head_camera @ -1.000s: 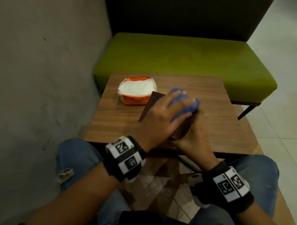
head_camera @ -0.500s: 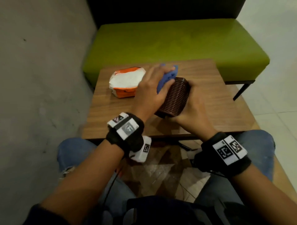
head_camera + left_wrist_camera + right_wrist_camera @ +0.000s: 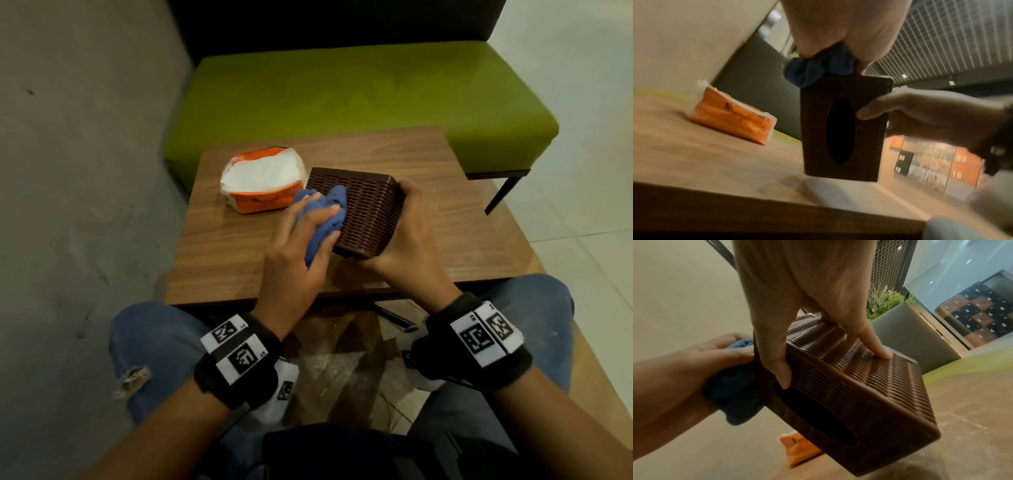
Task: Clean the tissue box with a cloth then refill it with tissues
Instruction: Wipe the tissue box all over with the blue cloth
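Note:
A dark brown woven tissue box (image 3: 363, 209) is tipped up on the wooden table (image 3: 239, 246), its oval slot (image 3: 839, 131) facing me. My right hand (image 3: 407, 236) grips its right side, thumb on the slot face (image 3: 783, 374) and fingers over the ribbed wall (image 3: 877, 350). My left hand (image 3: 301, 246) holds a bunched blue cloth (image 3: 325, 219) against the box's upper left wall; the cloth (image 3: 813, 71) sits at the box's top corner in the left wrist view. An orange pack of white tissues (image 3: 263, 185) lies open just left of the box.
A green cushioned bench (image 3: 359, 102) stands behind the table, with a grey wall on the left. The table's near edge (image 3: 274, 298) is just above my knees. Pale floor tiles lie to the right.
The box has been turned so a broad woven wall faces up. My left hand with the cloth slid from the box's far end back to its left side.

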The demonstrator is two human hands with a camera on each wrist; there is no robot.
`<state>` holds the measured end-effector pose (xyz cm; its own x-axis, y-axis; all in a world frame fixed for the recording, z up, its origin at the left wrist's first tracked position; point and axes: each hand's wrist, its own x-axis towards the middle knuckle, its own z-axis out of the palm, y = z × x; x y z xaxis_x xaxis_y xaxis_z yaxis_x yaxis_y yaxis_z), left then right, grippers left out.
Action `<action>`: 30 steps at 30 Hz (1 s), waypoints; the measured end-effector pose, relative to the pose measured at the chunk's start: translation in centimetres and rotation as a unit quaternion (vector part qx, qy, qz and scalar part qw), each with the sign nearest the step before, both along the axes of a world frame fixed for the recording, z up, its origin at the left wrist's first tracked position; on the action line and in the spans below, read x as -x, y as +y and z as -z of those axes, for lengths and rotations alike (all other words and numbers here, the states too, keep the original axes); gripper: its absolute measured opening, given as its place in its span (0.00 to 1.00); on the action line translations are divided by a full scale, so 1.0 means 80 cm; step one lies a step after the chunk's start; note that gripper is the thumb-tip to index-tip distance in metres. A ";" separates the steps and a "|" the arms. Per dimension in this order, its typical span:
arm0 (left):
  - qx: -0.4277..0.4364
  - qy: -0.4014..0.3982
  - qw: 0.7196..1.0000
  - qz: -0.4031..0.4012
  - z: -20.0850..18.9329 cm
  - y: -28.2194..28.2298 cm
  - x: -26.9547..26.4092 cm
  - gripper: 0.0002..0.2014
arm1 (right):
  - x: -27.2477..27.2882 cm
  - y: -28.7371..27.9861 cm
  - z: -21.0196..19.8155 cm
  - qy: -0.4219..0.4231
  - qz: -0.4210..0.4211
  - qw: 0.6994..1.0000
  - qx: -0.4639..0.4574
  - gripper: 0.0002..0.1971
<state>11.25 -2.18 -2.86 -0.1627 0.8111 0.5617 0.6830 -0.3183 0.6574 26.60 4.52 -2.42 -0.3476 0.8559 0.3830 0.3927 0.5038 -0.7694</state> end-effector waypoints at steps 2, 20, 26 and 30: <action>-0.009 -0.004 1.000 0.002 0.002 0.002 0.012 0.12 | 0.002 -0.003 -0.002 -0.004 -0.002 1.000 -0.028 0.50; 0.412 -0.629 0.627 0.204 -0.003 0.019 0.070 0.42 | -0.031 0.019 0.002 -0.184 -0.155 0.937 -0.254 0.40; 0.273 -0.630 0.712 0.148 0.001 0.021 0.037 0.37 | -0.039 0.015 0.022 0.000 0.017 0.994 0.107 0.44; 0.227 -0.545 0.799 0.113 0.007 0.032 0.033 0.42 | -0.048 0.001 0.017 0.265 -0.032 0.798 0.540 0.35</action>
<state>8.60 0.42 -3.43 -0.1758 0.9689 -0.1739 -0.4156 0.0871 0.9053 30.45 4.60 -3.81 -0.4377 0.7730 -0.4592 -0.1324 -0.5606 -0.8174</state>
